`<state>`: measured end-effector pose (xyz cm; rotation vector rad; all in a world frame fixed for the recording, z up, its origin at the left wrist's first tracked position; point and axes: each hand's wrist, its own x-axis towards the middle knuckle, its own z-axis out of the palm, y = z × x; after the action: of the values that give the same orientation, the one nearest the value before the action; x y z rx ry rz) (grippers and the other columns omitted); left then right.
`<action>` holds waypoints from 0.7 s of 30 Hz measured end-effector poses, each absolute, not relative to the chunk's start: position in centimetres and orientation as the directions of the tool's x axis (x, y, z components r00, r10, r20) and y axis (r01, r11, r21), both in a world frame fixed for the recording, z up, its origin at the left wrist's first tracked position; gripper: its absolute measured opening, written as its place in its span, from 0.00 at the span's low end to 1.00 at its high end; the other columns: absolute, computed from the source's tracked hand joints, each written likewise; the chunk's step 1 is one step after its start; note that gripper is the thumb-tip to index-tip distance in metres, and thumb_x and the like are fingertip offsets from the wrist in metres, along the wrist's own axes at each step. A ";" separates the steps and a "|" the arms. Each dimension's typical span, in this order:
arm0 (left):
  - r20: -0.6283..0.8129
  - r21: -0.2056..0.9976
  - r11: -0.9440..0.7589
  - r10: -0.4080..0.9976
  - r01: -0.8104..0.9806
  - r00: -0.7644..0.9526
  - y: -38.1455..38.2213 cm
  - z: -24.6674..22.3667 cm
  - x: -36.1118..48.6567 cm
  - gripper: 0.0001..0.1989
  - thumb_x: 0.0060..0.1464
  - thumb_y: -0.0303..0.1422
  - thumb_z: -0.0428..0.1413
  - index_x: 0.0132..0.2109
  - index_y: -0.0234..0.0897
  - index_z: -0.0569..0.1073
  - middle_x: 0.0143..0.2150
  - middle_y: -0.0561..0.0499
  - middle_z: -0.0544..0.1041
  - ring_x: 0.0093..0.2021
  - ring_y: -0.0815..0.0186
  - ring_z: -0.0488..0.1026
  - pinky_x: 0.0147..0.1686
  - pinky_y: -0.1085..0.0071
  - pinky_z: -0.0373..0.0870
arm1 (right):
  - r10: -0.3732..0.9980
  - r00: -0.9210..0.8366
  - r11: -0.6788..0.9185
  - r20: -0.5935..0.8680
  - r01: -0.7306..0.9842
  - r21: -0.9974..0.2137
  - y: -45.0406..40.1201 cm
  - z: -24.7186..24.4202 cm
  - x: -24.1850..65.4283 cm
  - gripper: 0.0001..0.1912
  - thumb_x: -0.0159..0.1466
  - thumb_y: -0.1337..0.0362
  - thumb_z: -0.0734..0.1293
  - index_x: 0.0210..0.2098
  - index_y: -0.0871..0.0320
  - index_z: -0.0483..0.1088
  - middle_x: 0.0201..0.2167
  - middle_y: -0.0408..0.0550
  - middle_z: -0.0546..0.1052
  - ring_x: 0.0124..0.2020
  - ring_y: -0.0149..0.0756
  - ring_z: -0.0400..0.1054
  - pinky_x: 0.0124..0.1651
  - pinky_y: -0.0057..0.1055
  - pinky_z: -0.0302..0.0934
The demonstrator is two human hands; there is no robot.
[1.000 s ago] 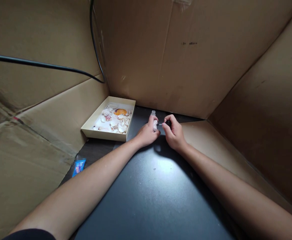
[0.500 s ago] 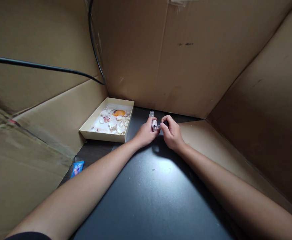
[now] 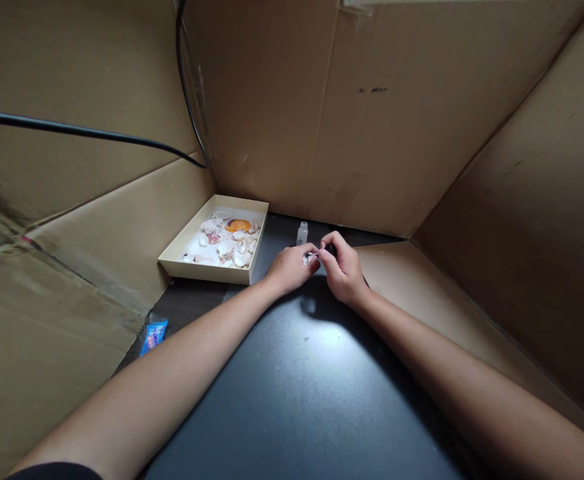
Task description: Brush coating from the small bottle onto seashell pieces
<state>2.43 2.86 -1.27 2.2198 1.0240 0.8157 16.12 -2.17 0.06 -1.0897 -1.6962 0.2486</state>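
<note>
My left hand (image 3: pixel 292 268) is closed around a small whitish seashell (image 3: pixel 307 260), which shows only in part between the fingers. Close beside it, my right hand (image 3: pixel 345 267) pinches a small applicator brush with a dark cap (image 3: pixel 331 249). The brush's thin end meets the shell and left fingertips; whether it touches the shell I cannot tell. Just behind my left hand stands a small clear bottle (image 3: pixel 303 233), upright and without a cap.
A cream tray (image 3: pixel 207 273) of seashells, one of them orange, stands at left. A blue packet (image 3: pixel 154 335) lies near my left forearm. Cardboard walls (image 3: pixel 372 133) surround the dark table (image 3: pixel 272 400), and a black cable (image 3: pixel 97 135) crosses on the left.
My left hand has turned over the shell, so less of it shows and more of the bottle is uncovered. My right hand has stayed nearly in place with the brush.
</note>
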 end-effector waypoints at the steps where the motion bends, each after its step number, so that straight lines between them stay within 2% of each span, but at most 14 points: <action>1: 0.295 0.692 -0.559 0.796 0.456 0.529 2.9 -1.3 2.4 0.12 0.56 0.38 0.50 0.39 0.37 0.75 0.33 0.50 0.78 0.32 0.65 0.70 0.30 0.73 0.59 | 0.767 -0.040 0.554 0.640 0.544 -0.630 -2.2 0.1 16.1 0.03 0.63 0.64 0.59 0.32 0.55 0.59 0.27 0.41 0.65 0.29 0.32 0.58 0.34 0.30 0.53; 7: 0.255 0.716 -0.507 0.830 0.481 0.495 2.7 -1.0 2.5 0.10 0.55 0.37 0.52 0.40 0.38 0.72 0.33 0.51 0.76 0.31 0.66 0.69 0.30 0.72 0.59 | 0.762 -0.006 0.549 0.647 0.536 -0.642 -2.2 0.1 16.0 0.04 0.63 0.63 0.59 0.31 0.55 0.59 0.27 0.41 0.65 0.29 0.32 0.58 0.34 0.30 0.53; 12: 0.224 0.745 -0.462 0.852 0.481 0.472 2.7 -1.0 2.6 0.13 0.52 0.34 0.53 0.46 0.37 0.67 0.36 0.50 0.75 0.33 0.65 0.71 0.32 0.71 0.62 | 0.796 0.005 0.497 0.606 0.566 -0.657 -2.2 0.0 16.0 0.02 0.60 0.66 0.60 0.31 0.55 0.59 0.26 0.40 0.65 0.28 0.32 0.57 0.33 0.29 0.52; 15: 0.212 0.751 -0.440 0.866 0.492 0.452 2.8 -1.2 2.6 0.16 0.51 0.33 0.54 0.48 0.37 0.66 0.36 0.49 0.75 0.34 0.65 0.71 0.33 0.71 0.63 | 0.769 0.028 0.521 0.638 0.550 -0.652 -2.2 0.0 16.1 0.02 0.61 0.66 0.60 0.31 0.55 0.60 0.27 0.40 0.65 0.28 0.31 0.57 0.33 0.29 0.52; 21: 0.221 0.724 -0.493 0.828 0.482 0.515 2.7 -1.1 2.5 0.10 0.53 0.34 0.52 0.43 0.38 0.67 0.32 0.52 0.74 0.31 0.66 0.70 0.30 0.72 0.60 | 0.794 -0.001 0.507 0.608 0.552 -0.662 -2.2 0.1 16.0 0.02 0.61 0.65 0.60 0.31 0.56 0.60 0.26 0.40 0.65 0.27 0.31 0.57 0.33 0.29 0.52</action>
<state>2.48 2.66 -1.08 2.1617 1.0641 0.7545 16.01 -2.22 0.07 -1.1584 -1.6752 0.2810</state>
